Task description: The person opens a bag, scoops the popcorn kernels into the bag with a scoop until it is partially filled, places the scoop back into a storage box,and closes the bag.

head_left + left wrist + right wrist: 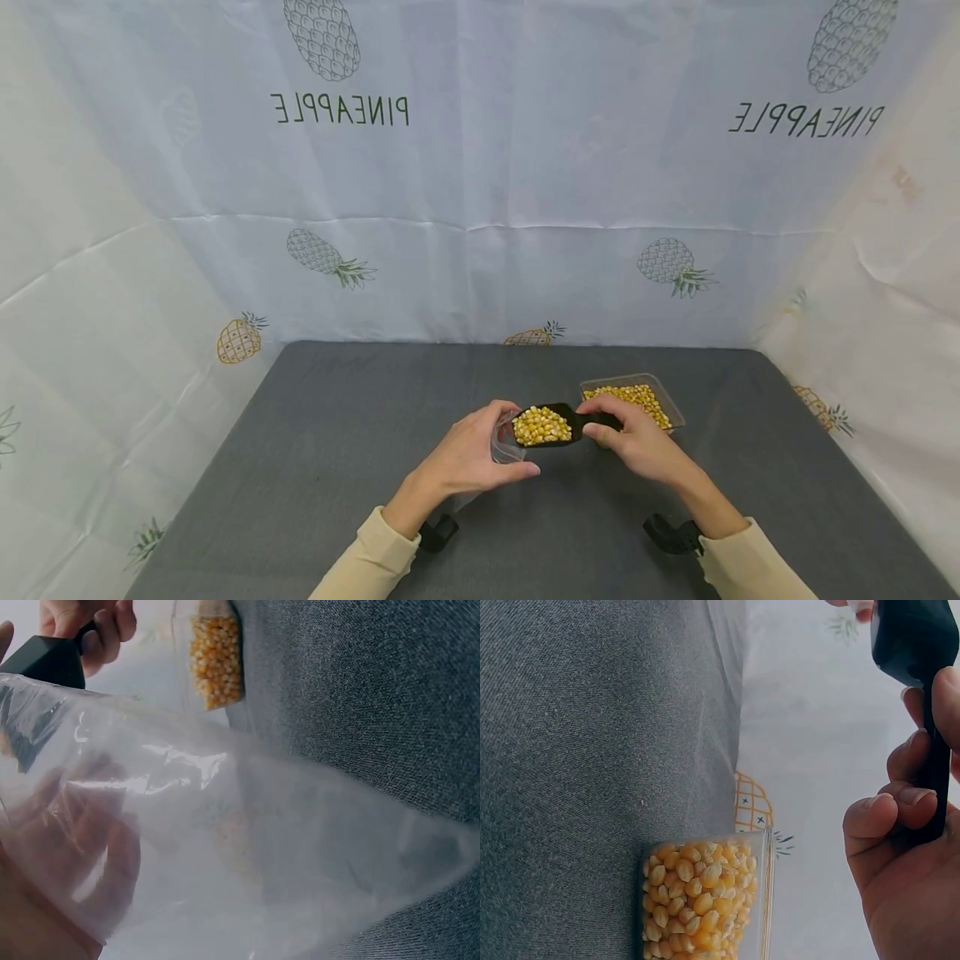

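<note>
My left hand (468, 450) holds a clear plastic bag (247, 817) around its mouth, fingers and thumb spread wide at the rim. In the left wrist view the bag hangs down and narrows to a corner, with no kernels showing in its lower part. The right hand (637, 437) grips the handle of a black scoop (915, 637). Yellow corn kernels (542, 425) are heaped in the scoop, which lies roughly level. Its front edge reaches the bag's mouth, beside the left fingers.
A clear plastic container (675, 408) of corn kernels stands on the grey table (360, 417), behind and beside the right hand. A white curtain (465, 167) with pineapple prints hangs along the table's back and sides.
</note>
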A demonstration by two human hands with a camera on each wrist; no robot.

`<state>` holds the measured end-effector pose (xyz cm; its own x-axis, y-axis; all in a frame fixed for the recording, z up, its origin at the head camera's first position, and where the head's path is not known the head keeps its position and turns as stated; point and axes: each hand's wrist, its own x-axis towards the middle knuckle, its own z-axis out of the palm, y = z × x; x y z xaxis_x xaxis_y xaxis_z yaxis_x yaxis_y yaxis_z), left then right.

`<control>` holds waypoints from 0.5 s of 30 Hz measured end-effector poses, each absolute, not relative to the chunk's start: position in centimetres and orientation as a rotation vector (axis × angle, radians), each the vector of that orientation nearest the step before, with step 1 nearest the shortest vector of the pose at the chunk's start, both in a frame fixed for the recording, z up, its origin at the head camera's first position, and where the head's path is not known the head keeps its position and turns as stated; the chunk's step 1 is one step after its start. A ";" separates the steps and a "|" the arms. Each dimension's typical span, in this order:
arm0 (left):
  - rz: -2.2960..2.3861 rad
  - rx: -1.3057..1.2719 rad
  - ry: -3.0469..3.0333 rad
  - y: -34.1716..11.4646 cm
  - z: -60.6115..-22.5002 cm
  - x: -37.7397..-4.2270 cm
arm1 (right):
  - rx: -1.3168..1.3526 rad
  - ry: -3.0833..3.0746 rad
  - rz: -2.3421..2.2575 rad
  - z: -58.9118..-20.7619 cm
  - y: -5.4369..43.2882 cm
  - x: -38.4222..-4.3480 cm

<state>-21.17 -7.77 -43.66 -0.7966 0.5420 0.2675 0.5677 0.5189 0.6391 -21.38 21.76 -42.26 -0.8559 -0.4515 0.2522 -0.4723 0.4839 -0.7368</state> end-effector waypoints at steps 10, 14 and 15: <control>-1.087 -0.990 -2.744 -7.7 -43.6 -21.1 | 0.851 -2.745 1.256 -42.1 21.6 -21.4; -1.074 -0.994 -2.743 -7.7 -43.7 -21.1 | 0.870 -2.755 1.237 -41.8 21.5 -21.3; -1.072 -0.995 -2.742 -7.7 -43.7 -21.1 | 0.870 -2.754 1.236 -41.7 21.4 -21.2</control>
<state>-21.07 -7.66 -43.68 -0.7944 0.5532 0.2507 0.5766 0.5571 0.5976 -21.20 21.44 -41.74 -0.8465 -0.4859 0.2177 -0.4856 0.5369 -0.6899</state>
